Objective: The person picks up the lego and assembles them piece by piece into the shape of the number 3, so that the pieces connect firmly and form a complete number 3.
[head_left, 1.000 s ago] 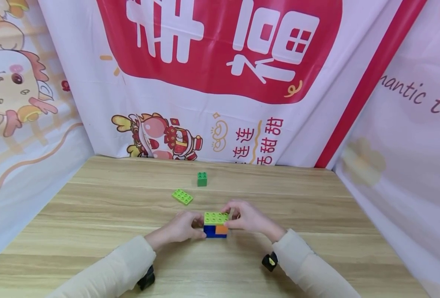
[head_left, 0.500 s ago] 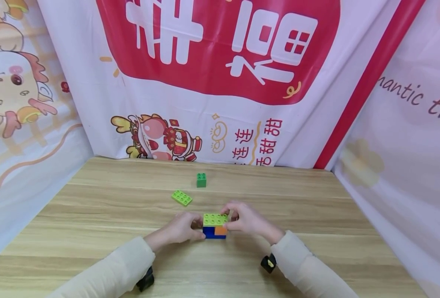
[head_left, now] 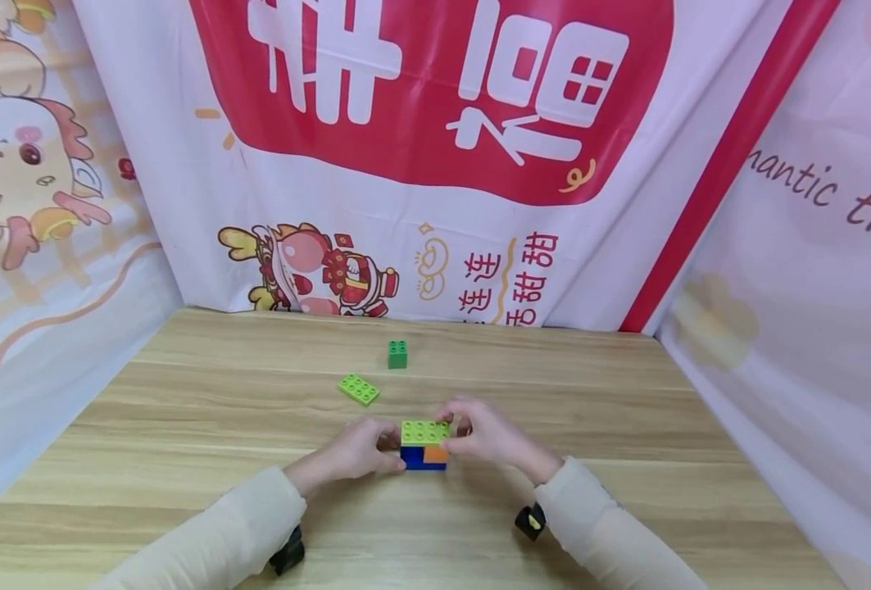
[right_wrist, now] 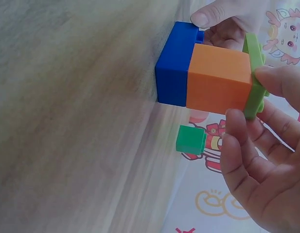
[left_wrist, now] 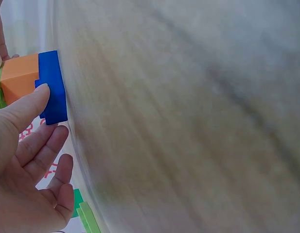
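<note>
Between the hands a small stack of toy building bricks stands on the table. Its base is a long blue brick (right_wrist: 175, 68), an orange brick (right_wrist: 219, 77) sits on the base's right part, and a flat lime plate (head_left: 424, 431) with studs tops it. My left hand (head_left: 365, 447) pinches the blue brick's left end, thumb in front and fingers behind. My right hand (head_left: 483, 431) pinches the lime plate at its right end, thumb on the near edge, fingers at the far side. In the right wrist view the plate overhangs the orange brick on the left.
A second lime plate (head_left: 359, 389) lies on the wooden table (head_left: 184, 410) behind the stack, to the left. Farther back stands a green two-by-two brick (head_left: 397, 354). Printed cloth (head_left: 435, 188) hangs along the back and both sides of the table.
</note>
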Motion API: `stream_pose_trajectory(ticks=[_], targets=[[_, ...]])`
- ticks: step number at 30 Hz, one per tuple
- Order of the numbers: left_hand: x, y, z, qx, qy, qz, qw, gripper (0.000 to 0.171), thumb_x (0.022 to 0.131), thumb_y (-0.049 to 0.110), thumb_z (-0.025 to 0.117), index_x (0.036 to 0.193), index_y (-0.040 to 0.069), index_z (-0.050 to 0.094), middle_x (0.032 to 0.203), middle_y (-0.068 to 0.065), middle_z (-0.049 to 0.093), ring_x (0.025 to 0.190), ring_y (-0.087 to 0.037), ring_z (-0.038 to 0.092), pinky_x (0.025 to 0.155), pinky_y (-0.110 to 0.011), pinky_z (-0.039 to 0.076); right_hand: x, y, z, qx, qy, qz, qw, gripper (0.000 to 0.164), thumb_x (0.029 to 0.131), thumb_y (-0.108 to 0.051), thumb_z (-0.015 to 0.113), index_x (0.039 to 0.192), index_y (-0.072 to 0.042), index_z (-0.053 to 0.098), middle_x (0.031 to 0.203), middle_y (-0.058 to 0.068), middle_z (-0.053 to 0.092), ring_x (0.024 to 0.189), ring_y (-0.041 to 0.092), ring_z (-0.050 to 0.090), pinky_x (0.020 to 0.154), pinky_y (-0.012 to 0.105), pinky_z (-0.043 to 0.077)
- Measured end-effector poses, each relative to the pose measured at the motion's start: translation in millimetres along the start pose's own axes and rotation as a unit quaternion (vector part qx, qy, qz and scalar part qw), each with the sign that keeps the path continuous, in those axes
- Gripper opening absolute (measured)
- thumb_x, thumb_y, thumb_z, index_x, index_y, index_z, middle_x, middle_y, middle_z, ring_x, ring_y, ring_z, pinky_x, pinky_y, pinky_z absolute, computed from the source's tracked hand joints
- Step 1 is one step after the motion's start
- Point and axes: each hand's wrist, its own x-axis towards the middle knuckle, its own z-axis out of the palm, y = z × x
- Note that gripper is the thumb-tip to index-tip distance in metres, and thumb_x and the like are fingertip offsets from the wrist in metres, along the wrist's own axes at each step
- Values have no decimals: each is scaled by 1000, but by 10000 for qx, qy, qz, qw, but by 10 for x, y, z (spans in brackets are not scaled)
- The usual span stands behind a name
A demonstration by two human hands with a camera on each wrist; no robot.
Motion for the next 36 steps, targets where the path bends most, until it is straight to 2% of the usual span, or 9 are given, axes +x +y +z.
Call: stream_pose_trajectory(ticks=[11, 14, 16, 20, 23, 26, 31, 36], targets=[[9, 14, 17, -49, -57, -57, 10000, 24, 75, 18, 76, 96, 11, 66, 96, -2, 65, 84, -16, 57, 58, -27, 47, -39, 105, 23, 425, 110, -120, 9990, 28, 83, -16, 70, 110, -15, 63, 96, -2, 56, 72, 15, 56, 64, 28, 48], [10, 22, 18, -55, -56, -49, 10000, 24, 76, 17, 76, 96, 11, 66, 95, -2, 65, 85, -16, 57, 61, -28, 47, -53, 99, 17, 500, 146, -117, 9986, 30, 83, -16, 70, 112, -14, 63, 98, -2, 58, 73, 15, 57, 64, 28, 48], [11, 23, 17, -24, -48, -27, 10000, 24, 76, 18, 76, 96, 11, 66, 95, -1, 65, 86, -17, 57, 64, -30, 47, -84, 14, -14, 582, 151, -75, 9982, 31, 83, -13, 69, 113, -9, 62, 99, 1, 60, 74, 17, 57, 64, 28, 48], [13, 18, 16, 59, -19, -8, 10000, 23, 75, 19, 77, 95, 12, 66, 94, 1, 65, 88, -16, 58, 73, -34, 47, -85, 32, -26, 631, 169, 25, 9979, 32, 82, -13, 70, 113, -7, 62, 95, 5, 63, 75, 18, 57, 65, 29, 48], [12, 17, 14, 76, -2, -10, 10000, 23, 75, 18, 77, 95, 12, 67, 93, 2, 65, 87, -15, 58, 73, -35, 47, -48, 159, -1, 617, 179, 63, 9979, 32, 82, -13, 71, 112, -8, 62, 94, 5, 63, 75, 19, 57, 66, 30, 48], [10, 15, 11, 57, -6, 4, 10000, 23, 75, 18, 77, 95, 12, 67, 93, 2, 65, 86, -15, 57, 71, -34, 47, -45, 169, 0, 632, 175, 122, 9978, 32, 81, -11, 71, 113, -7, 62, 96, 7, 63, 77, 21, 57, 67, 31, 47], [22, -18, -12, -52, -105, 33, 9999, 25, 75, 19, 76, 97, 11, 66, 94, 2, 64, 88, -16, 57, 77, -37, 46, -47, 187, -12, 674, 137, 126, 9976, 32, 81, -20, 72, 112, -14, 64, 92, 0, 64, 76, 15, 56, 67, 29, 47], [42, -61, -111, -139, -148, 14, 9998, 33, 79, 22, 73, 108, 7, 64, 98, -1, 62, 91, -19, 57, 79, -38, 46, -41, 203, -23, 756, 107, 54, 9971, 32, 80, -25, 73, 110, -17, 64, 90, -2, 64, 75, 15, 57, 66, 29, 48]])
